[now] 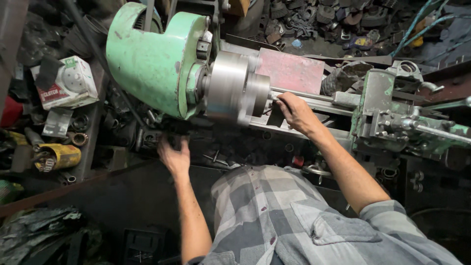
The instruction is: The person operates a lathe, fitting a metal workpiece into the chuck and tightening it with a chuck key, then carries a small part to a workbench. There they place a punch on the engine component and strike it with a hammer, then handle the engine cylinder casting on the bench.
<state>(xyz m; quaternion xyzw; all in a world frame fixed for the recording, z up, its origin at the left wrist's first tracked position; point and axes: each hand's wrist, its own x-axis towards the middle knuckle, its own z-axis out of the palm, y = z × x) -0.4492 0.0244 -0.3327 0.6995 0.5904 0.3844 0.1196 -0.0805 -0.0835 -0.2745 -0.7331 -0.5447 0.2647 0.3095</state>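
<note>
Both hands work at a green lathe (152, 59): the right hand (294, 114) is closed narrowly on a thin steel rod (304, 94) just beside the blurred chuck (235, 88), its fingertips hidden behind the rod, while the left hand (174, 153) reaches under the headstock onto a dark control I cannot make out, grip unclear. Grimy, cluttered surroundings fill the view, with a white carton (66, 83) and yellow can (56, 157) at the left edge, scrap parts (319, 19) along the top edge, and the tailstock (392, 113) cut off at right.
</note>
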